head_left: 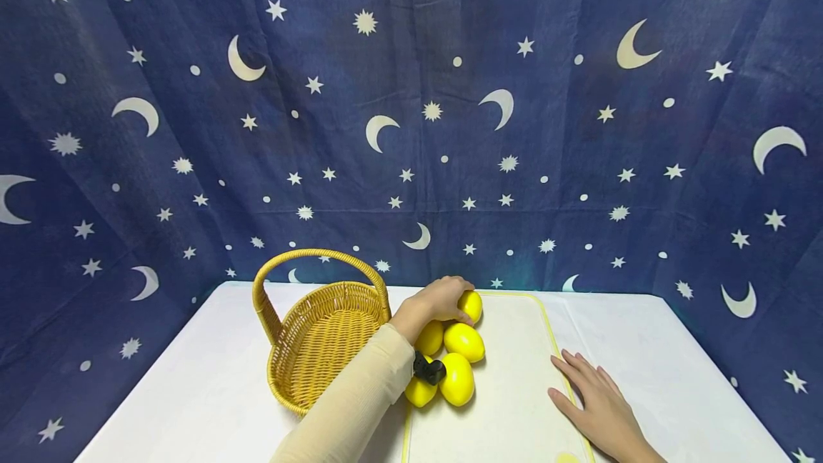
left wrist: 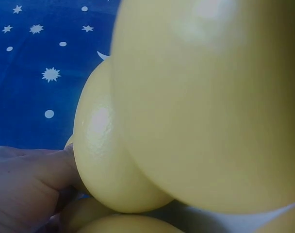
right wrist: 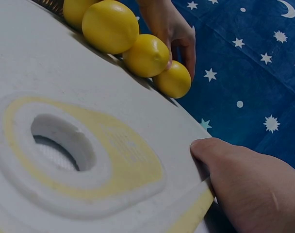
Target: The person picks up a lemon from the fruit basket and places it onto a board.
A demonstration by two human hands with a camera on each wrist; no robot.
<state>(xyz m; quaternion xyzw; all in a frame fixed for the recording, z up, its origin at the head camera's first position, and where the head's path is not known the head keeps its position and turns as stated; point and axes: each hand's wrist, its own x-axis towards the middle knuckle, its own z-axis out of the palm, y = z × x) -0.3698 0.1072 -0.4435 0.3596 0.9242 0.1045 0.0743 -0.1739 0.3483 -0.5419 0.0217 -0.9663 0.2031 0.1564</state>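
In the head view, my left hand (head_left: 439,299) reaches across to the far end of a group of yellow lemons and grips the farthest lemon (head_left: 471,306), thumb on the near side and fingers over the far side. The same lemon (right wrist: 172,80) shows between thumb and fingers in the right wrist view. Nearer lemons (head_left: 464,343) lie close together beneath and beside the left wrist, partly hidden by it. They sit along the left side of a white cutting board (head_left: 508,391) with a yellow border. My right hand (head_left: 594,406) rests at the board's right edge, fingers extended.
A wicker basket (head_left: 283,366) with a tall arched handle stands left of the lemons, partly behind the left sleeve. The board has an oval handle hole (right wrist: 62,143) at its near end. A dark blue cloth (head_left: 411,163) with moons and stars hangs behind the white table (head_left: 212,377).
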